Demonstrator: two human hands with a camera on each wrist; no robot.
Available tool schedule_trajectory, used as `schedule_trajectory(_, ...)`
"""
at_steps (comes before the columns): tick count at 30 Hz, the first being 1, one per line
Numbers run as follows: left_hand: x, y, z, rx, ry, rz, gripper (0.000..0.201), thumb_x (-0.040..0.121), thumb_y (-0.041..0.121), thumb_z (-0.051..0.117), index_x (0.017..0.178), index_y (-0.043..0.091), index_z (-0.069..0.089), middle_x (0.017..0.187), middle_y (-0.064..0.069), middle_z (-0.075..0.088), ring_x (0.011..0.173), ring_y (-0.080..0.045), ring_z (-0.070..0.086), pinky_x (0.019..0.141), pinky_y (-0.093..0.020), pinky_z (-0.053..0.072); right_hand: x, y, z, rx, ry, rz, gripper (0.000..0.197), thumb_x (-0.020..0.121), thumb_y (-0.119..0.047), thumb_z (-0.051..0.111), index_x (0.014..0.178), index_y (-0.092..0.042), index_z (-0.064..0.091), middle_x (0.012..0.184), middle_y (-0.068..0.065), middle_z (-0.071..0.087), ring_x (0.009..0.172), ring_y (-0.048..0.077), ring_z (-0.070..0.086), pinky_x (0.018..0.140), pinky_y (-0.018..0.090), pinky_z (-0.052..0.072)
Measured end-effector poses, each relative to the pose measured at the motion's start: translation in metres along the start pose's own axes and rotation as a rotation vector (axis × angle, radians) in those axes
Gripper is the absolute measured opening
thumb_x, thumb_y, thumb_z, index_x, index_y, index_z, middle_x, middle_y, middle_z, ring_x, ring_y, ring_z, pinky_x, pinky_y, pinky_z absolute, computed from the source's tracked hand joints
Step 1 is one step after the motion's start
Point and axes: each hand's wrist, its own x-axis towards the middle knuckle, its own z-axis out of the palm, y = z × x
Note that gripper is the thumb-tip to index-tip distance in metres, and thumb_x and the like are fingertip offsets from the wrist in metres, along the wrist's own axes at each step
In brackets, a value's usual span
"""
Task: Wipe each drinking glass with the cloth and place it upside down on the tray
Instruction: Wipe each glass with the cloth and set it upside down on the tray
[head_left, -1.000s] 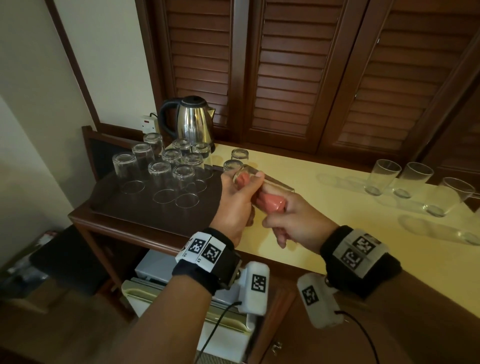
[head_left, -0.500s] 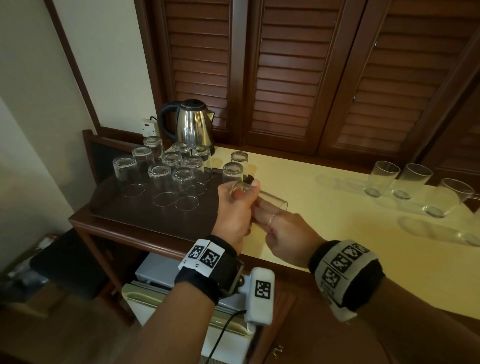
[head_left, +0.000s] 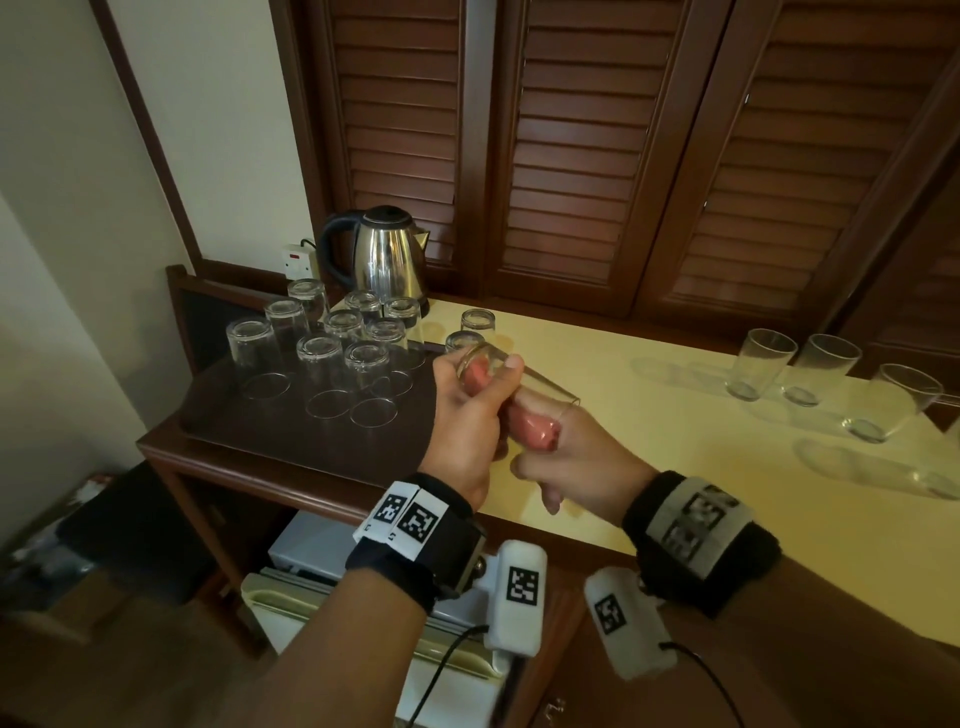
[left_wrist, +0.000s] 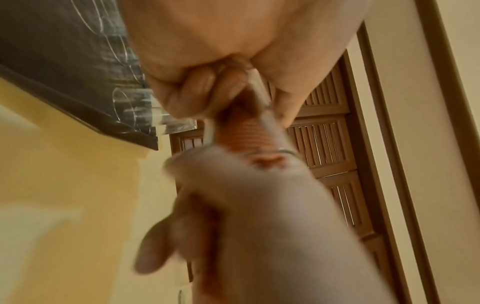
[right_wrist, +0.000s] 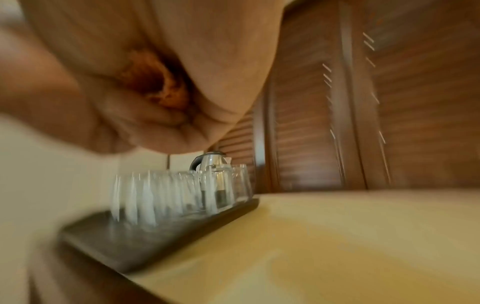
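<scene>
Pink cloth (head_left: 535, 431) back inside the tilted glass (head_left: 511, 376) after vanishing a half-second before, left hand (head_left: 462, 431) gripping its base beside the tray (head_left: 270, 421), right hand (head_left: 582, 462) clutching cloth, fingertips hidden, wrist views blurred.

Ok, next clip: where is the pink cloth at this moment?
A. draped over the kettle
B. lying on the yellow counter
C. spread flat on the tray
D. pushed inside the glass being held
D: the pink cloth shows through the wall of the held glass, gripped by the left hand, with the right hand holding the cloth's outer end.
</scene>
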Motion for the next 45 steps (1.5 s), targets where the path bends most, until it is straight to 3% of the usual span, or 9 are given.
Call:
schedule_trajectory(3, 0.004, 0.000, 0.002, 0.018, -0.017, 0.028, 0.052, 0.084, 0.042, 0.080, 0.123, 0.030, 0.047, 0.105, -0.007, 0.064, 0.090, -0.029, 0.064, 0.082, -0.052, 0.052, -0.001, -0.005, -0.006, 0.370, 0.018, 0.087, 0.075, 0.086, 0.019, 0.049, 0.142, -0.030, 0.054, 0.086, 0.031, 0.052, 0.041, 0.018, 0.039, 0.040, 0.029, 0.042)
schedule_trajectory(7, 0.010, 0.007, 0.001, 0.149, 0.013, -0.091, 0.048, 0.098, 0.046, 0.070, 0.133, 0.028, 0.042, 0.110, -0.007, 0.062, 0.069, -0.014, 0.056, 0.059, -0.032, 0.048, 0.001, 0.000, -0.006, -0.600, 0.070, -0.160, 0.070, 0.084, 0.011, 0.052, 0.141, -0.030, 0.054, 0.144, -0.011, 0.051, 0.104, 0.013, 0.062, 0.089, 0.030, 0.054)
schedule_trajectory(15, 0.004, 0.004, 0.002, 0.075, -0.046, 0.006, 0.057, 0.083, 0.044, 0.079, 0.128, 0.032, 0.046, 0.105, -0.004, 0.064, 0.087, -0.023, 0.061, 0.078, -0.046, 0.049, -0.005, -0.010, -0.009, 0.228, 0.038, 0.075, 0.073, 0.085, 0.019, 0.049, 0.136, -0.032, 0.057, 0.085, 0.044, 0.049, 0.042, 0.021, 0.041, 0.042, 0.031, 0.046)
schedule_trajectory(19, 0.005, 0.004, -0.002, 0.100, -0.016, -0.094, 0.047, 0.095, 0.042, 0.075, 0.129, 0.035, 0.044, 0.115, -0.013, 0.064, 0.082, -0.024, 0.065, 0.072, -0.041, 0.057, -0.004, -0.001, -0.003, -0.552, 0.037, -0.121, 0.067, 0.084, 0.011, 0.053, 0.138, -0.028, 0.055, 0.139, -0.009, 0.054, 0.104, 0.013, 0.064, 0.087, 0.035, 0.056)
schedule_trajectory(25, 0.001, -0.005, -0.002, -0.039, -0.046, 0.010, 0.056, 0.080, 0.036, 0.081, 0.126, 0.033, 0.049, 0.101, -0.005, 0.067, 0.091, -0.030, 0.065, 0.078, -0.051, 0.053, -0.005, -0.005, -0.002, 0.318, 0.002, 0.092, 0.072, 0.085, 0.019, 0.051, 0.133, -0.033, 0.060, 0.076, 0.018, 0.051, 0.039, 0.017, 0.038, 0.040, 0.029, 0.042)
schedule_trajectory(31, 0.003, -0.002, -0.004, 0.058, 0.029, -0.117, 0.053, 0.086, 0.043, 0.082, 0.125, 0.033, 0.048, 0.110, -0.016, 0.067, 0.077, -0.023, 0.065, 0.068, -0.040, 0.052, -0.005, 0.003, 0.003, -0.626, 0.051, -0.163, 0.065, 0.085, 0.011, 0.052, 0.138, -0.026, 0.055, 0.140, -0.012, 0.051, 0.100, 0.008, 0.062, 0.080, 0.033, 0.055)
schedule_trajectory(37, 0.000, -0.003, -0.001, -0.042, -0.056, 0.003, 0.061, 0.084, 0.032, 0.086, 0.130, 0.026, 0.046, 0.100, -0.007, 0.066, 0.085, -0.028, 0.067, 0.076, -0.049, 0.057, -0.009, -0.009, -0.005, 0.377, -0.018, 0.114, 0.071, 0.089, 0.017, 0.052, 0.140, -0.032, 0.054, 0.071, 0.009, 0.055, 0.040, 0.015, 0.038, 0.041, 0.028, 0.044)
schedule_trajectory(41, 0.003, 0.004, 0.000, 0.146, -0.011, -0.114, 0.048, 0.097, 0.046, 0.071, 0.132, 0.033, 0.043, 0.089, -0.005, 0.058, 0.054, -0.013, 0.050, 0.046, -0.028, 0.041, -0.008, -0.004, -0.010, -0.524, 0.041, -0.078, 0.068, 0.085, 0.011, 0.051, 0.138, -0.030, 0.055, 0.127, -0.017, 0.061, 0.095, 0.015, 0.066, 0.079, 0.043, 0.058)
schedule_trajectory(45, -0.002, -0.001, 0.006, 0.039, 0.007, -0.015, 0.047, 0.091, 0.029, 0.079, 0.126, 0.030, 0.049, 0.116, -0.012, 0.066, 0.101, -0.032, 0.067, 0.090, -0.055, 0.057, -0.008, -0.003, 0.000, -0.154, 0.021, 0.008, 0.063, 0.085, 0.014, 0.054, 0.139, -0.019, 0.054, 0.114, 0.010, 0.064, 0.066, 0.019, 0.061, 0.059, 0.038, 0.057)
